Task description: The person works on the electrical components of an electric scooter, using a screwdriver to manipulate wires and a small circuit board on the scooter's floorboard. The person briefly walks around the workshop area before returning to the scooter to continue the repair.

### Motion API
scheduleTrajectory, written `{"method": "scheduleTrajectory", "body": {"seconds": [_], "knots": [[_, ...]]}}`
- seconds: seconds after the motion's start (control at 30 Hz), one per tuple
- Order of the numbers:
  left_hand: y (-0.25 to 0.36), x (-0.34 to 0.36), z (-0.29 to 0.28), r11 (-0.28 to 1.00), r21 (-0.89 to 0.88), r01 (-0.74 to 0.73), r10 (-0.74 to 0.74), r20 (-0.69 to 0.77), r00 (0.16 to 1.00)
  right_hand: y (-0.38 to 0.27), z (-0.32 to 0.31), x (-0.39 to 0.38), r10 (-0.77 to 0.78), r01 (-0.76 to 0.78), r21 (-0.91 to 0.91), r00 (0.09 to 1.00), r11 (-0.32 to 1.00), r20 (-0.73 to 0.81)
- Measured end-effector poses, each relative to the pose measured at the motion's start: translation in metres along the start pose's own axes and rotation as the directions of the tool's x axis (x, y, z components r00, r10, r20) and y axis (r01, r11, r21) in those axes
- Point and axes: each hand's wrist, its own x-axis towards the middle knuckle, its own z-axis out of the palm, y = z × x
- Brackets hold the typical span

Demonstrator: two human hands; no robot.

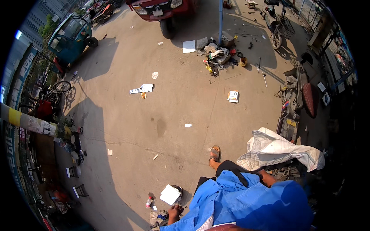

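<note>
My left hand (175,212) hangs low beside my blue jacket, its fingers curled in; whatever may be inside them does not show. Closest to it is a white flat pad or stack of sheets (170,194) resting on a dark round object. A small bottle with a red label (149,201) stands left of that. My right hand (265,178) is at my right side, by the lower edge of a white quilted cover (269,149). Its fingers are hidden, so any grip cannot be made out. The cover drapes over a vehicle with dark metal parts.
A parked scooter with a dark red seat (310,100) stands at right. Ahead lie a rag and rubbish heap (217,54) around a blue pole (221,23), and an orange-white box (232,96). A red three-wheeler (163,11) and a teal one (69,38) stand farther off.
</note>
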Motion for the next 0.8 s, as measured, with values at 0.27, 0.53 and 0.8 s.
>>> {"method": "scheduleTrajectory", "body": {"seconds": [0.27, 0.53, 0.8], "knots": [[0.211, 0.027, 0.106, 0.971, 0.131, -0.200, 0.178, 0.160, 0.971, -0.281, 0.044, -0.105, -0.189, 0.200, 0.183, 0.979, 0.963, -0.077], [0.346, 0.081, 0.176, 0.864, 0.497, -0.076, 0.011, 0.132, 0.991, -0.254, 0.029, -0.036, -0.136, 0.250, 0.275, 0.918, 0.928, -0.373], [0.539, 0.161, 0.279, 0.840, 0.499, -0.214, 0.142, 0.178, 0.974, -0.296, 0.057, -0.077, 0.058, 0.160, 0.586, 0.940, 0.794, -0.335]]}}
